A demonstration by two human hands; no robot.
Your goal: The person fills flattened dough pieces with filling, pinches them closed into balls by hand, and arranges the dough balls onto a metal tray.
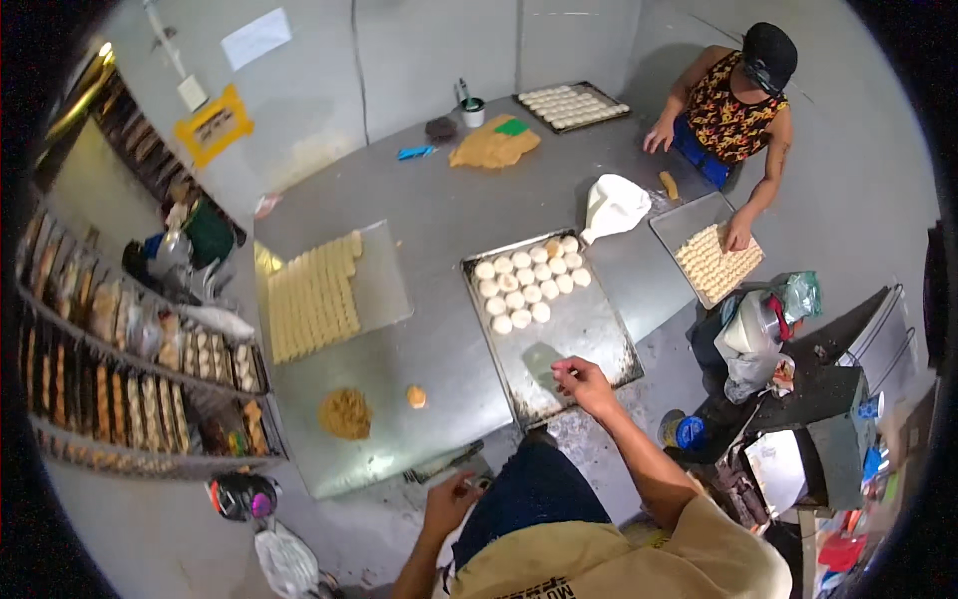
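Observation:
A dark-rimmed baking tray lies before me at the table's near edge. Rows of round, pale dough pieces fill its far part; a few show brown on top. Over the bare near part of this tray hovers my right hand, fingers curled together; whatever they may hold is too small to make out. My left hand hangs low beside my thigh, below the table edge, its fingers loosely bent and apart, with nothing seen in them. Left of the tray, a brown crumbly mound and a small orange-brown lump sit on the table.
At the left lies a sheet tray with long pale dough strips. A white piping bag rests beyond my tray. Another person touches small pieces on a tray at the right. Loaded racks stand left.

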